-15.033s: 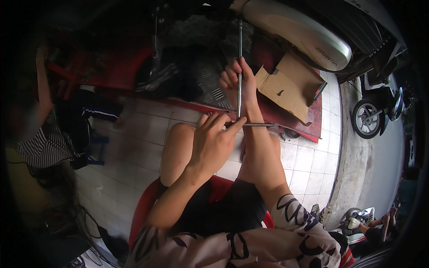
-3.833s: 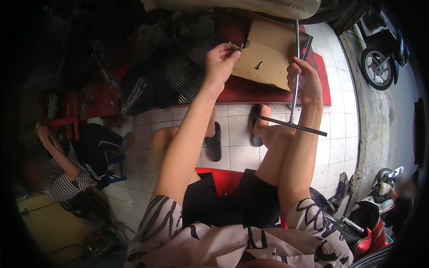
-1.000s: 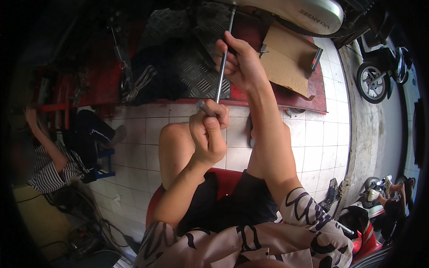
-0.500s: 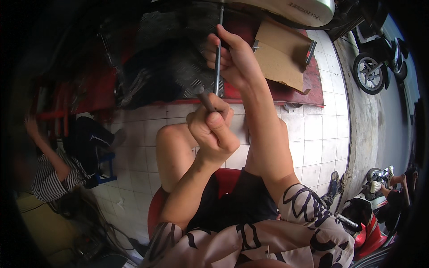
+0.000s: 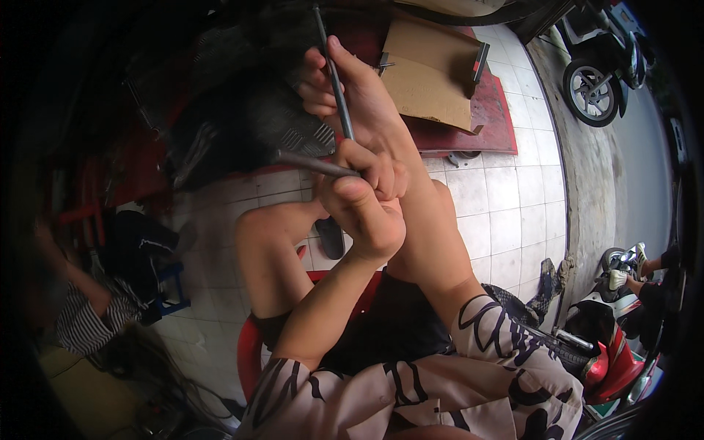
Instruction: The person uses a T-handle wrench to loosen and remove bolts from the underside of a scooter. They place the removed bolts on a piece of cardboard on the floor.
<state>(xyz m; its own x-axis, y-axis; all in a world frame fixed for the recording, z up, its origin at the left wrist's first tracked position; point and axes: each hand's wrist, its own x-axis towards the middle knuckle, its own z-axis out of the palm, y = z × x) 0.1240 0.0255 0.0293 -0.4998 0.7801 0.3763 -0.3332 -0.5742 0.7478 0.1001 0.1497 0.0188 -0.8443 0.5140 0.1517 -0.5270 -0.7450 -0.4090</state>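
Note:
A T-handle wrench (image 5: 336,92) runs up the middle of the view, its long steel shaft pointing away from me. My left hand (image 5: 372,209) is closed round its crossbar, one end of which sticks out to the left. Farther along, my right hand (image 5: 359,99) curls loosely round the shaft, with the thumb on one side and the bent fingers on the other. The shaft's far end lies in the dark area at the top edge, and what it meets there I cannot make out.
An open cardboard box (image 5: 433,77) rests on a red platform (image 5: 499,117) beyond my right forearm. At left, a person in a striped shirt (image 5: 95,315) sits near a blue stool (image 5: 172,286). Motorbikes (image 5: 594,92) stand at right. White tiles (image 5: 506,213) cover the floor.
The wrench's crossbar has turned and now points more to the left. My left hand has turned with it and moved closer to my right forearm. The whole view has shifted slightly.

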